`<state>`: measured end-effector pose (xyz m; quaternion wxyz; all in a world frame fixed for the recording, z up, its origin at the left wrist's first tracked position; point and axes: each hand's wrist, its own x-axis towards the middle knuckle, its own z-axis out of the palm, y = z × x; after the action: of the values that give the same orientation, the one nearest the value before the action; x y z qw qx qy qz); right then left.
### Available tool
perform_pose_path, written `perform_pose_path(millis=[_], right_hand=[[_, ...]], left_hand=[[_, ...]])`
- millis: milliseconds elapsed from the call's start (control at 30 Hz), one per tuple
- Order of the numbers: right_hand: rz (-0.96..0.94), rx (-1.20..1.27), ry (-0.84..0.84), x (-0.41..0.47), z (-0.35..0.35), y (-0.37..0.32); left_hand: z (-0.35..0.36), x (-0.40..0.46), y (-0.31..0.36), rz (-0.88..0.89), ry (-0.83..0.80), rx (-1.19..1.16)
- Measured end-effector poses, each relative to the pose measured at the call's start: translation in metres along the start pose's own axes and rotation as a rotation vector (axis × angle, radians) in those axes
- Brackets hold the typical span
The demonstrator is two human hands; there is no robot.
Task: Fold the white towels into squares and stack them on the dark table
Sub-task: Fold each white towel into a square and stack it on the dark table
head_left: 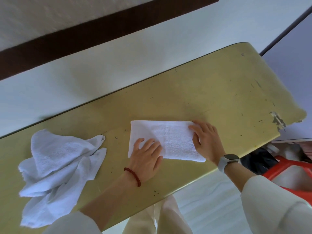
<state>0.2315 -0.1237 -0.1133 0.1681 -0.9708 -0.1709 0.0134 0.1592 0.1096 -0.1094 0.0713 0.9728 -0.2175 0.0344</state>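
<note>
Scuffed olive-yellow tabletop (211,92) with a chipped corner, pale floor all around it, and that's pretty much the whole workspace. Right in the middle sits a white terry towel folded into a long rectangle (170,139), lying flat. The left hand (146,159), red bead bracelet (133,176) on the wrist, is pressing down flat on the towel's left end, fingers straight and spread. The right hand (205,141), grey smartwatch (227,162) on that wrist, has its fingers curled around the towel's right end, looks like it's pinching the short edge.

My read: halfway through the fold, rectangle done, square not yet. Next move probably means lifting that right end over to the left end and matching the edges so it doesn't go wonky.

Over to the left, well apart, a crumpled heap of white towels (59,169) waits unfolded. No finished stack anywhere I can see.
</note>
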Motion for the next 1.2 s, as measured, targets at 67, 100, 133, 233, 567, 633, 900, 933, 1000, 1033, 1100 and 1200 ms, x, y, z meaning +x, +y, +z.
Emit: perform_pose_path(millis=[67,100,133,233,567,633,900,933,1000,1033,1100,1200], right_hand=[[-0.002,0.031,0.006,-0.01,-0.001,-0.008],[-0.023,0.066,0.004,-0.016,0.0,-0.013],[-0.053,0.106,-0.005,-0.023,0.002,-0.018],[-0.177,0.18,-0.079,-0.041,0.006,-0.038],[-0.354,0.203,-0.186,-0.049,0.003,-0.036],[-0.442,0.155,-0.209,-0.048,0.002,-0.033],[-0.507,0.072,-0.181,-0.036,0.003,-0.036],[-0.499,0.089,-0.17,-0.035,0.0,-0.039],[-0.476,0.124,-0.148,-0.037,-0.005,-0.046],[-0.471,0.132,-0.141,-0.039,-0.008,-0.048],[-0.475,0.139,-0.148,-0.045,-0.009,-0.051],[-0.466,0.148,-0.198,-0.057,-0.008,-0.052]], left_hand=[[-0.005,0.004,-0.014,-0.049,-0.008,0.025],[-0.007,0.007,-0.023,-0.078,-0.013,0.049],[-0.01,0.011,-0.032,-0.106,-0.021,0.08],[-0.015,0.021,-0.053,-0.169,-0.072,0.199],[-0.005,-0.038,0.004,-0.144,-0.053,-0.177],[-0.001,-0.046,0.011,-0.175,-0.113,-0.164],[-0.001,-0.036,0.024,-0.358,-0.153,-0.151],[-0.002,-0.035,0.027,-0.392,-0.167,-0.148],[-0.003,-0.032,0.029,-0.442,-0.177,-0.152],[-0.004,-0.031,0.029,-0.452,-0.174,-0.167],[-0.007,-0.032,0.028,-0.43,-0.151,-0.192],[-0.011,-0.04,0.024,-0.32,-0.081,-0.162]])
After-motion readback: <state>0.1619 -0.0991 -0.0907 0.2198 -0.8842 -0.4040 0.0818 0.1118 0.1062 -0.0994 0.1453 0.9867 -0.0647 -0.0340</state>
